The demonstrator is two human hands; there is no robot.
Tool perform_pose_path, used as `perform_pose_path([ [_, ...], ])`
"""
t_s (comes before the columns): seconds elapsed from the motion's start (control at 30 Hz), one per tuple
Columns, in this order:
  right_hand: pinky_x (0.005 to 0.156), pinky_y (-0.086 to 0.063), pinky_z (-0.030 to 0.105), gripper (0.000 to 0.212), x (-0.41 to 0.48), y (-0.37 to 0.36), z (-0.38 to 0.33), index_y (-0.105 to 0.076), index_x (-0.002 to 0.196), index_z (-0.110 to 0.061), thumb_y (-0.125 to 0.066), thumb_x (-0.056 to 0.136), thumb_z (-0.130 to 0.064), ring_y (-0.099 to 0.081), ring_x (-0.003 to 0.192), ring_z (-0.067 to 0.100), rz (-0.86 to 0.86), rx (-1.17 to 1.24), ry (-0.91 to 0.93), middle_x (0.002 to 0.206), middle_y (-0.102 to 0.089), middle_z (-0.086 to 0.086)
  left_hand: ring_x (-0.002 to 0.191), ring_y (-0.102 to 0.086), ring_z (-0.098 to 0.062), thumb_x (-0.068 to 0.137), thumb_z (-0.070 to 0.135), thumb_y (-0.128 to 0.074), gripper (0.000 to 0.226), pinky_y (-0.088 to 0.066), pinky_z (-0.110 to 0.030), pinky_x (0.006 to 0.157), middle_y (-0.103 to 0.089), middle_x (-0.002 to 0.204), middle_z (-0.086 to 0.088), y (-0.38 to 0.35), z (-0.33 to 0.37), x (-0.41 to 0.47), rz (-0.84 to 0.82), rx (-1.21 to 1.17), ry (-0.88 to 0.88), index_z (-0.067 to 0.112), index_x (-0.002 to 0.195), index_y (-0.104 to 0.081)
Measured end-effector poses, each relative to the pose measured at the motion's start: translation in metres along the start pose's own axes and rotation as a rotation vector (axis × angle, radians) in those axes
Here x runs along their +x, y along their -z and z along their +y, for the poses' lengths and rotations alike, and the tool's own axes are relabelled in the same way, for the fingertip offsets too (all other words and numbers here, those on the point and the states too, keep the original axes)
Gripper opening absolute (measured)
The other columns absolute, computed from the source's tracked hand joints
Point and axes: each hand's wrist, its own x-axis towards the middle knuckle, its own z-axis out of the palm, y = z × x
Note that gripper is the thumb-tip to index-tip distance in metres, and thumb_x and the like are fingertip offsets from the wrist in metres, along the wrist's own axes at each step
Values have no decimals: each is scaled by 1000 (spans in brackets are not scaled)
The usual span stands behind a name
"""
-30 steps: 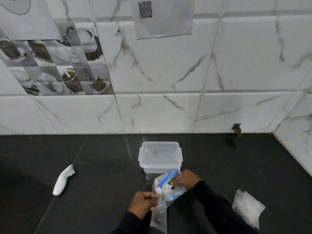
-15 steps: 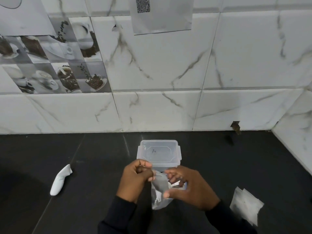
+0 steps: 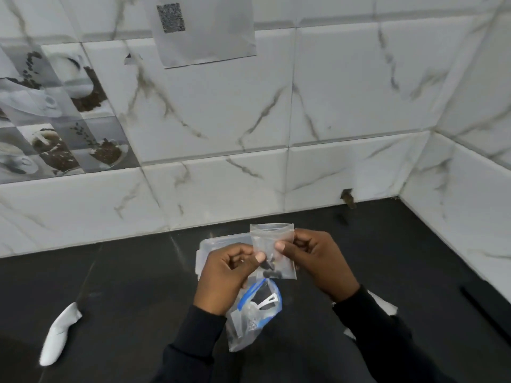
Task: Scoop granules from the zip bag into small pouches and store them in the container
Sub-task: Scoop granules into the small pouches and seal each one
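- Small pouch (image 3: 272, 250): a clear zip pouch held upright above the counter, its sealed strip on top, dark granules (image 3: 270, 273) gathered along its bottom edge.
- Left hand (image 3: 229, 280): closed, thumb and fingers pinching the pouch's left edge.
- Right hand (image 3: 315, 261): closed, thumb and fingers pinching the pouch's right edge.
- Zip bag (image 3: 253, 316): blue-rimmed, lying on the counter just below the hands with its mouth gaping; a white scoop (image 3: 265, 301) shows inside the opening.
- Container (image 3: 218, 248): clear, behind the hands and partly hidden by them; whether its lid is on cannot be told.
- Dark counter (image 3: 124, 286): bounded by tiled wall behind and at right; open surface lies either side of the hands.
- White object (image 3: 59, 334): well apart, near the left edge.
- Spare pouches (image 3: 385, 306): at the right sleeve, mostly covered.
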Motion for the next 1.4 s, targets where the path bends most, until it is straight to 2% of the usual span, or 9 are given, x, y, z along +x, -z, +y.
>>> perform_pose_path([
  [0.1,49,-44,23,11,-19,21,18,-74,87,-2,-74,88,-13,-56,55,12,124,31,-111,67,-71,13,43,-44,-15,88,15,-73,14,-39,-22,45,-61,56,-8,-27,-16,8,-35,29,10,6,76,-73],
  [0.27,51,-44,25,9,-59,76,45,-76,85,-7,-75,88,-15,-60,55,13,313,38,-309,63,-70,5,45,-49,-12,92,15,-67,22,-39,-18,48,-62,50,7,-91,-40,18,-201,80,35,4,74,-72],
  [0.47,51,-43,24,15,-91,137,68,-75,81,-8,-70,91,-18,-57,57,12,485,-32,-412,62,-65,4,51,-50,-10,90,25,-67,29,-44,-30,54,-57,56,1,-177,-80,37,-314,170,88,5,69,-67],
  [0.7,56,-45,26,27,-137,162,153,-65,69,0,-73,87,-18,-54,62,13,516,-143,-734,66,-59,6,57,-48,-18,85,18,-67,23,-43,-27,54,-50,57,-2,-234,-143,30,-493,319,464,10,64,-60],
  [0.8,52,-46,25,23,-153,156,182,-64,66,-10,-72,87,-14,-53,56,14,494,-160,-854,58,-56,3,63,-58,-25,79,21,-68,22,-57,-31,54,-57,65,-7,-242,-174,19,-530,390,615,19,61,-56],
  [0.9,50,-53,25,20,-158,150,198,-62,69,-8,-69,87,-11,-59,60,16,512,-154,-918,64,-59,9,65,-65,-25,71,13,-67,21,-64,-40,68,-62,64,-9,-247,-188,14,-472,401,635,17,54,-55],
  [1.07,57,-58,29,23,-152,150,209,-63,64,-9,-70,86,-10,-63,56,14,557,-211,-955,62,-64,8,54,-65,-21,77,-3,-66,23,-64,-37,62,-64,61,-12,-257,-186,13,-347,312,684,7,58,-58],
  [1.3,63,-49,26,23,-124,165,209,-67,60,-9,-70,83,-13,-60,61,14,585,-372,-932,61,-65,3,48,-61,-10,86,8,-69,30,-49,-14,43,-63,58,-3,-274,-183,24,-242,297,573,12,62,-52],
  [1.4,66,-50,29,32,-115,168,208,-60,52,-15,-70,82,-11,-57,59,13,574,-413,-914,58,-62,1,51,-65,-14,86,12,-70,30,-53,-17,45,-64,61,-4,-275,-180,29,-219,315,550,14,61,-53],
])
